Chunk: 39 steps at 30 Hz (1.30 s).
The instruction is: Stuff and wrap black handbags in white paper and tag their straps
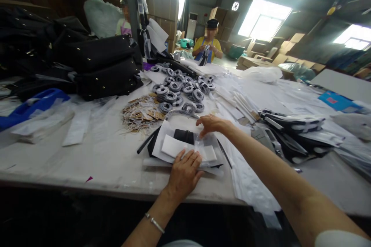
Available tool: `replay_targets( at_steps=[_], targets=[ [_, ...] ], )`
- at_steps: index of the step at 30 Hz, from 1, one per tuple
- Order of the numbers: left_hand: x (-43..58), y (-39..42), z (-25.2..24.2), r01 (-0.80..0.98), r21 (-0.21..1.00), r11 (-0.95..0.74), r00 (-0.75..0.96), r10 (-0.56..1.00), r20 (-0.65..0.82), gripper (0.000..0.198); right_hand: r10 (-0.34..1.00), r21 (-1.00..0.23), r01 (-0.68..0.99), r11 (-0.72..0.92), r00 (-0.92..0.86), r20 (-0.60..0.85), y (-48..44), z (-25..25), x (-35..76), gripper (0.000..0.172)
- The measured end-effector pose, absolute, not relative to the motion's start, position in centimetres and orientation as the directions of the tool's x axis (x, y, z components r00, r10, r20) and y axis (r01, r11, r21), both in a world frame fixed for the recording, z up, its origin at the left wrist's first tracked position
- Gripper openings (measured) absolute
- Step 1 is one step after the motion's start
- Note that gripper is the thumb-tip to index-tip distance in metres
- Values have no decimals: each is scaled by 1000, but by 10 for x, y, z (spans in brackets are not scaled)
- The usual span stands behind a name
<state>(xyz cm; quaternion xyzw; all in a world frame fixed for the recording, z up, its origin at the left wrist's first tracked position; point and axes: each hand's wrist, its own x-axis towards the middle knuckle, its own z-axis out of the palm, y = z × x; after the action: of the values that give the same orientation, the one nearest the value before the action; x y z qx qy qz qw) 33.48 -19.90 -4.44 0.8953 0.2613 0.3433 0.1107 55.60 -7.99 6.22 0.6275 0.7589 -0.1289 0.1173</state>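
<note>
A black flat piece, seemingly a handbag (152,144), lies at the table's near edge under a white sheet (161,133). On the sheet are a folded white strip (174,147), a black folded band (184,136) and a bit of clear plastic (199,144). My left hand (185,170) presses flat on the white strip, fingers stretched out. Over the far right side of the sheet is my right hand (210,124), its fingers bent but apart, close to the clear plastic; I see nothing held in it. A curved pale handle (182,112) shows behind the sheet.
Beyond lie many coiled grey straps (175,87) and a heap of tags with strings (142,114). Black bags (107,65) are stacked at left, more flat black pieces (301,135) at right. Across the white table (116,162), a person in yellow (199,42) handles something.
</note>
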Motion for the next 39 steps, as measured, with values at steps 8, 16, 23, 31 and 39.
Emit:
replay_targets(
  at_steps=[8, 16, 23, 31, 39],
  targets=[
    [335, -199, -40, 393, 391, -832, 639, 553, 535, 42, 994, -149, 984, -97, 88, -69, -123, 59, 553, 44],
    [326, -196, -32, 301, 529, -793, 571, 595, 566, 36, 915, -313, 893, 322, -209, 345, -233, 12, 490, 42],
    [283, -152, 11, 477, 312, -822, 638, 567, 520, 29, 883, -22, 943, 332, -303, 359, -245, -30, 491, 55],
    [254, -128, -22, 550, 291, -783, 704, 622, 343, 32, 915, -54, 959, 278, -247, 319, -237, 9, 463, 58],
    [231, -152, -17, 403, 317, -859, 801, 498, 331, 63, 895, -98, 913, 395, -359, 264, -215, -16, 430, 74]
  ],
)
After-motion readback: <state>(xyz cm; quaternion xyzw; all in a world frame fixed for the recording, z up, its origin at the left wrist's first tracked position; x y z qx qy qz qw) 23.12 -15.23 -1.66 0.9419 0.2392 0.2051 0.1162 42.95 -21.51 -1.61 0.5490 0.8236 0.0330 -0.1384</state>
